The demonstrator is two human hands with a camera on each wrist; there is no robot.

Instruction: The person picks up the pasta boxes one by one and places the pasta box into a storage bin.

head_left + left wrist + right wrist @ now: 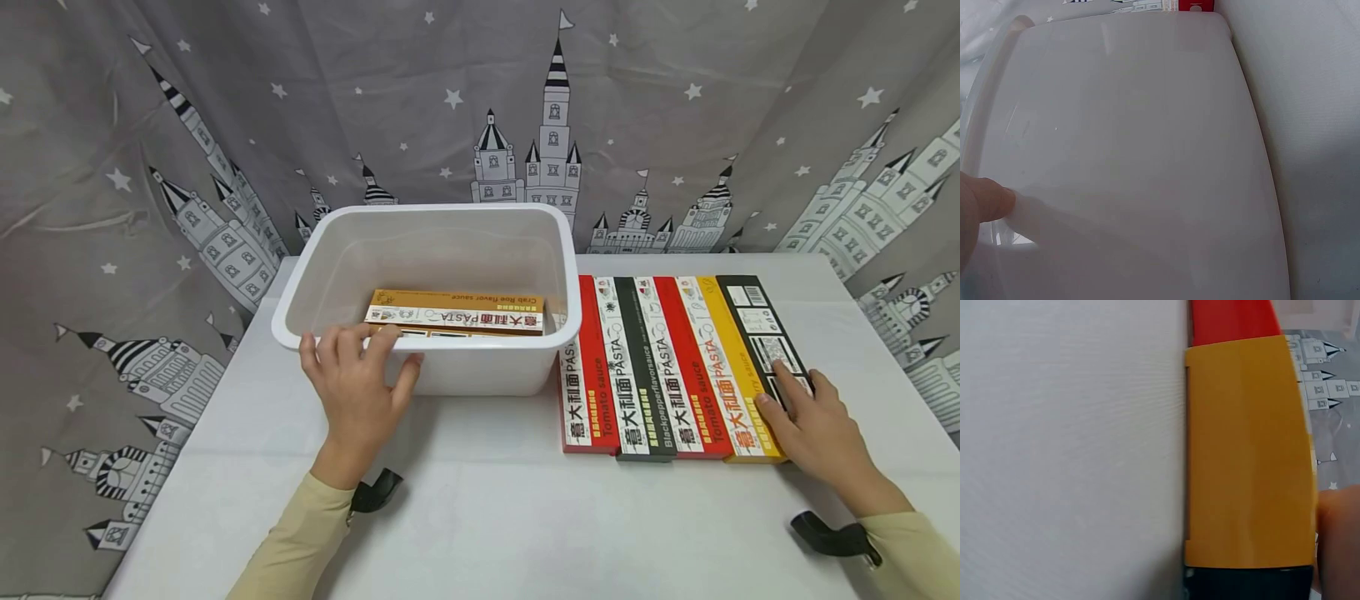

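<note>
The left hand (356,387), at 8 o'clock, grips the white tub (487,343) by its near rim. At 4 o'clock, the right hand (821,433) touches the black pasta box (750,312), thumb near the yellow curry pasta box (726,333); whether it grips, I cannot tell. The row lies at the tub's 3 o'clock on the surface (525,500); a Crab Roe pasta box (453,310) sits inside, towards 5. The step seems to be grasping the black box; next calls for pinching it alone, then lifting towards 10 o'clock.
</note>
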